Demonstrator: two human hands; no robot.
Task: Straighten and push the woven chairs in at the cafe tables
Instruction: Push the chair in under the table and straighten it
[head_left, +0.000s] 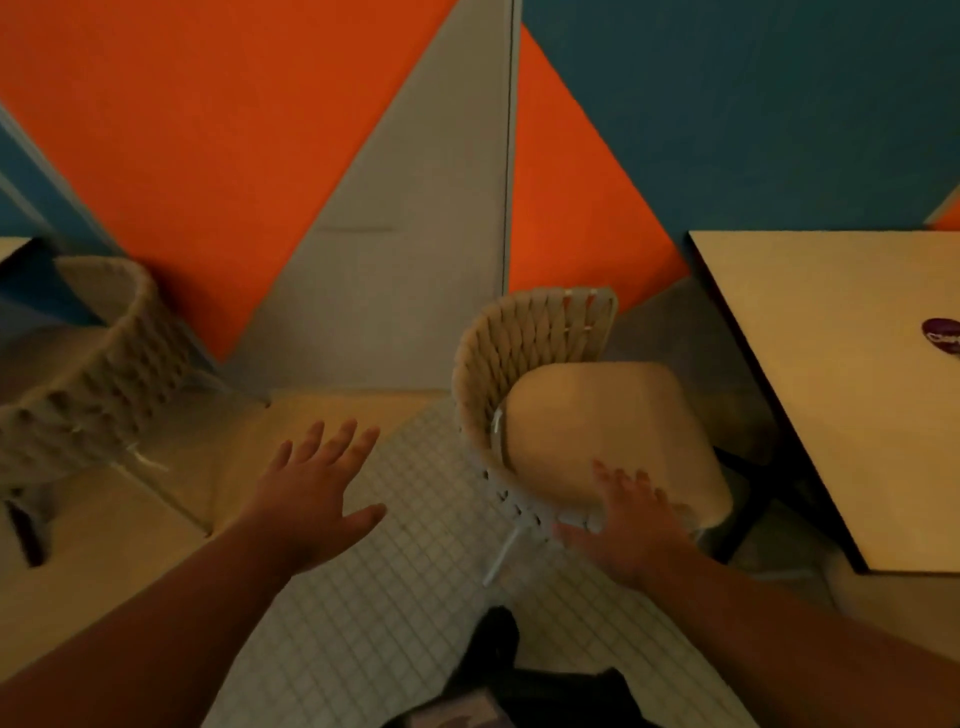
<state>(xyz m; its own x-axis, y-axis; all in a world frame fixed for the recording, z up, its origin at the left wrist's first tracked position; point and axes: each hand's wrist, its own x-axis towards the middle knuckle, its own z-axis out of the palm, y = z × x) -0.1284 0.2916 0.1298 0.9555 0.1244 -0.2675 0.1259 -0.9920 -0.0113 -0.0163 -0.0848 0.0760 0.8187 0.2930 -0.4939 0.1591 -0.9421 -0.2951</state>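
starting far to the left of the left hand, a second woven chair (88, 364) stood near the wall. the left hand (317, 488) hung over the tiled floor (415, 597), fingers spread and holding nothing, probably for balance. the right hand (628, 514) lay flat with straight fingers on the near rim of the woven chair (530, 332), grasping nothing, i think ready to push. right of this hand stood the cafe table (831, 415), the seat seemingly not yet under it.

Single head cam, wide-angle, steep fwd-down, close above woven chair (524, 343) & table (831, 441)
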